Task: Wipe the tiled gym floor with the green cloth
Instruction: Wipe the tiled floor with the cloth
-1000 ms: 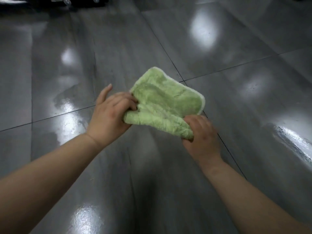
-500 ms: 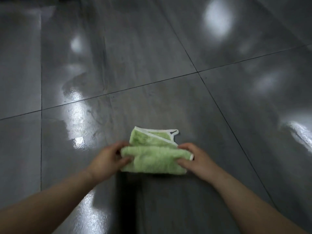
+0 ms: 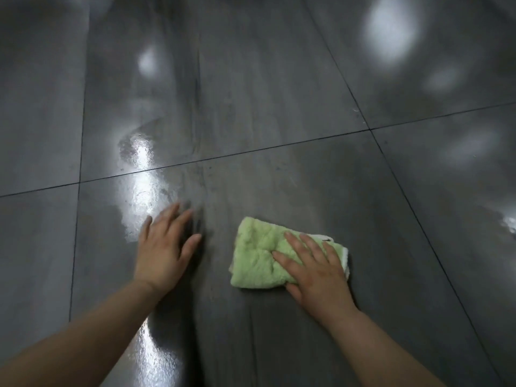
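The green cloth [image 3: 257,255] lies folded on the dark grey tiled floor [image 3: 279,88], with a white edge showing at its right side. My right hand [image 3: 315,270] presses flat on the cloth's right half, fingers spread, and covers that part of it. My left hand [image 3: 164,247] is apart from the cloth, to its left. It rests palm down on the bare tile with fingers spread and holds nothing. Its fingertips are slightly blurred.
Dark grout lines [image 3: 251,152] cross the glossy floor ahead of the hands and run diagonally on the right. A wet, shiny patch [image 3: 142,174] lies just beyond my left hand. Light reflections dot the tiles farther away.
Both hands held the cloth in the air, then brought it down folded onto the floor. My left hand has let go and moved left onto the tile; my right hand now presses the cloth flat.
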